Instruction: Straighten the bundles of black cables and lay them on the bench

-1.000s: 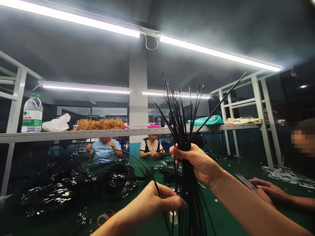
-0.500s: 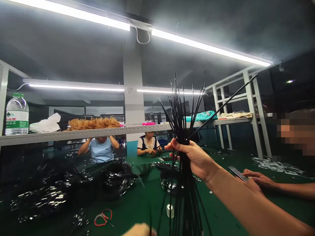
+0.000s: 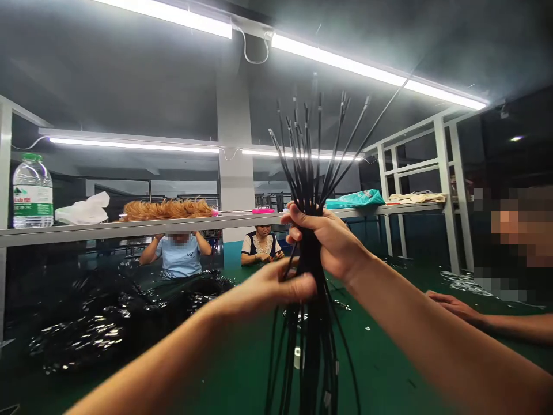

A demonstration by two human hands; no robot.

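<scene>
Bottle (image 3: 32,191) and white bag (image 3: 83,210) are seen far to the left of the left hand, on a grey shelf (image 3: 129,230) that also carries a tuft of orange fibre (image 3: 166,208). Below the shelf, glossy black coils (image 3: 108,323) are heaped on the green desk (image 3: 380,369), well left of that hand. The left hand (image 3: 280,285) is closed in a pinch on strands of the black cable bundle (image 3: 313,253), just below the right hand. The bundle is held upright above the desk, its tips fanned out above the right hand and its tails hung down below the left. The right hand (image 3: 328,239) is wrapped tightly around the middle of the bundle. Behind the hands, two seated people (image 3: 179,256) are seen across the desk. To the right of the right hand, another person's hand (image 3: 449,305) is laid flat on the desk.
</scene>
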